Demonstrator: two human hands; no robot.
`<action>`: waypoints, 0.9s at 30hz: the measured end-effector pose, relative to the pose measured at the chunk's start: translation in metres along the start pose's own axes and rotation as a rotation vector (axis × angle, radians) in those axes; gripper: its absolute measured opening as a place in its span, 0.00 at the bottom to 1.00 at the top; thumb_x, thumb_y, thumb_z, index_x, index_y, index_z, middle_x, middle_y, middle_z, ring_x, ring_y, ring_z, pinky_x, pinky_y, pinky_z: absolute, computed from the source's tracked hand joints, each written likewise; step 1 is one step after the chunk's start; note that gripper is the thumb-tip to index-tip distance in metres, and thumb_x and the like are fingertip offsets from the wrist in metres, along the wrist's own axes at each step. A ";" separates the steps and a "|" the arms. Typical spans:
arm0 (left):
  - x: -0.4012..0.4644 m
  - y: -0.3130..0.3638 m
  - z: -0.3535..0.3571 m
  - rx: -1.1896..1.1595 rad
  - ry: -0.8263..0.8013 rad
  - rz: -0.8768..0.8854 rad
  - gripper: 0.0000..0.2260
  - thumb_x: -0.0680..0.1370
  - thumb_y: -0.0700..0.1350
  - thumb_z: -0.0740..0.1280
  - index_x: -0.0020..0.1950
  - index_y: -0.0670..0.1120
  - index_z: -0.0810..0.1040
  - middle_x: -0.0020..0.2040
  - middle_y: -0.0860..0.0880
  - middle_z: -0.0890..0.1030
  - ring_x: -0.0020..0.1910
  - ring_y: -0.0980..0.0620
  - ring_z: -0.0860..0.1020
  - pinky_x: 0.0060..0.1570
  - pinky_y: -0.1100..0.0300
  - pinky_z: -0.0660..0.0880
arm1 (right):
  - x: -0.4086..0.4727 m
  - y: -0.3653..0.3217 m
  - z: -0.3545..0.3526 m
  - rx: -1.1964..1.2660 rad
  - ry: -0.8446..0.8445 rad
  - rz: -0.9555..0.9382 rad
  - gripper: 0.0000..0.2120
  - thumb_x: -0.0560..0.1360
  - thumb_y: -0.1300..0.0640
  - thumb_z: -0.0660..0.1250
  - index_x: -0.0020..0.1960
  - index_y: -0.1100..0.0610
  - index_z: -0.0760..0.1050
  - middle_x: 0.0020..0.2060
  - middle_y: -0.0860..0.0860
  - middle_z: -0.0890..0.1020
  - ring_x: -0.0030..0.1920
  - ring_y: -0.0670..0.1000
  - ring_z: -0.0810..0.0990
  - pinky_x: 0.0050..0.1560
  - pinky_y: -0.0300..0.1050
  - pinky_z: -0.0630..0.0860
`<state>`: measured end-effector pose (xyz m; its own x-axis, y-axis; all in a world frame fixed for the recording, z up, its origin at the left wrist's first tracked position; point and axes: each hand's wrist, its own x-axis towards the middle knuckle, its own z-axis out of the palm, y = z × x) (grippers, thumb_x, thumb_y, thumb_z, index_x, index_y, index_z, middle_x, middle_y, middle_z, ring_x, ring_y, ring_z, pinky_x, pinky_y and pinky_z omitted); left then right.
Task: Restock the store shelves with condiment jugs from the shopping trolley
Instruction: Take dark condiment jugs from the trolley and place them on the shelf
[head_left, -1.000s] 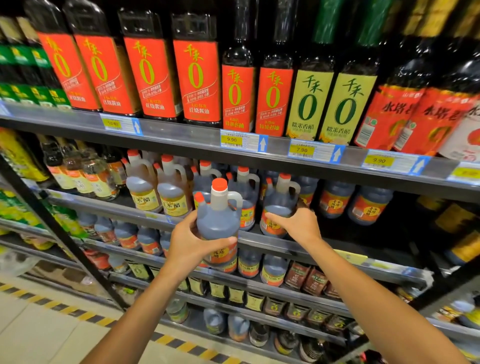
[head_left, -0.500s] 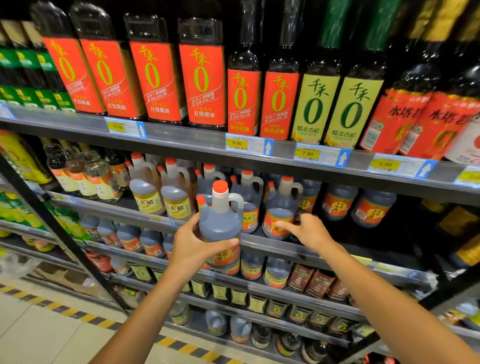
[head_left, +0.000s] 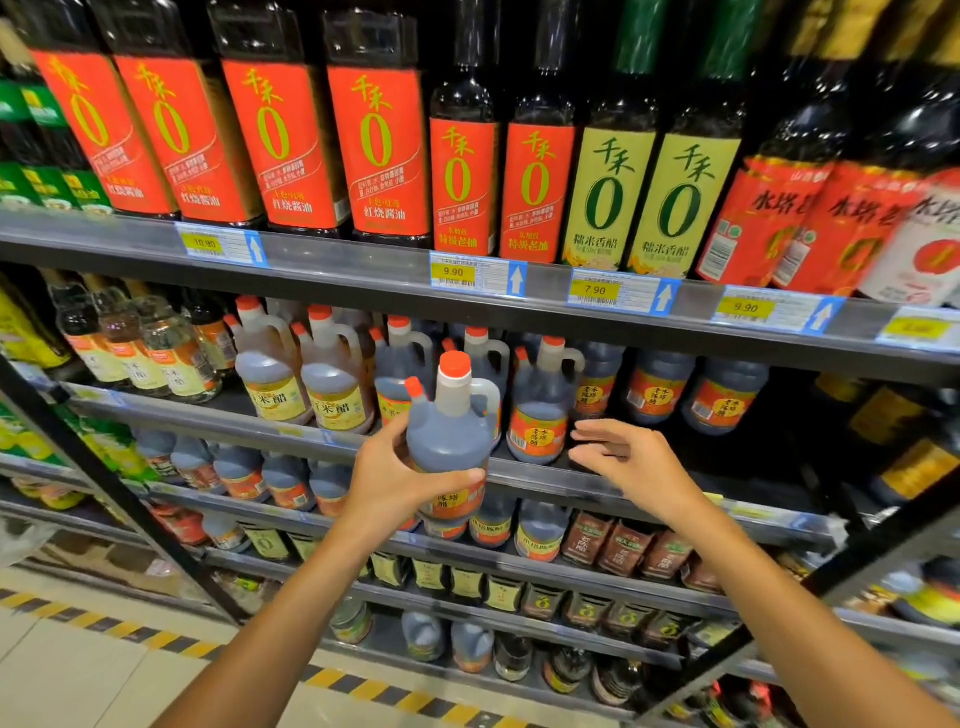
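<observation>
The left hand (head_left: 392, 480) grips a dark plastic jug with an orange cap (head_left: 451, 439), upright. At its three o'clock, the right hand (head_left: 631, 460) hovers, fingers loosely spread and empty, near the grey metal shelf (head_left: 597, 480).

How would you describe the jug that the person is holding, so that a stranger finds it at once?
Look at the second shelf, below the yellow price tags, where dark plastic jugs with orange caps stand. The held dark jug floats before that row, gripped by the left hand. It alone stands on no shelf.
</observation>
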<state>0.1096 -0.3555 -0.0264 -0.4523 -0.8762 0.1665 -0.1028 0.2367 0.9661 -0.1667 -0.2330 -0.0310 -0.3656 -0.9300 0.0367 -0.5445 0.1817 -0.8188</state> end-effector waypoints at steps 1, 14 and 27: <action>0.000 0.000 0.005 -0.001 -0.016 0.008 0.36 0.59 0.48 0.85 0.65 0.52 0.77 0.58 0.57 0.83 0.57 0.61 0.81 0.52 0.64 0.80 | -0.011 -0.013 -0.001 0.049 -0.008 -0.064 0.25 0.72 0.49 0.74 0.67 0.54 0.77 0.58 0.45 0.84 0.60 0.44 0.82 0.62 0.45 0.79; -0.004 0.011 0.081 0.106 -0.245 0.140 0.37 0.60 0.52 0.85 0.65 0.62 0.73 0.62 0.66 0.77 0.61 0.66 0.76 0.55 0.67 0.76 | -0.053 -0.044 -0.024 -0.193 0.042 -0.290 0.14 0.83 0.47 0.62 0.68 0.43 0.72 0.55 0.42 0.83 0.55 0.44 0.83 0.54 0.53 0.80; 0.028 0.039 0.162 0.237 -0.288 0.337 0.37 0.66 0.51 0.80 0.70 0.60 0.67 0.64 0.60 0.77 0.62 0.60 0.76 0.55 0.65 0.76 | -0.070 -0.001 -0.063 -0.300 0.406 -0.429 0.17 0.81 0.55 0.62 0.68 0.56 0.77 0.58 0.41 0.79 0.58 0.40 0.78 0.54 0.18 0.64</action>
<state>-0.0506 -0.3026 -0.0157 -0.7177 -0.5912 0.3679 -0.0923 0.6044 0.7913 -0.1881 -0.1476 0.0029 -0.2934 -0.7559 0.5853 -0.8702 -0.0423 -0.4908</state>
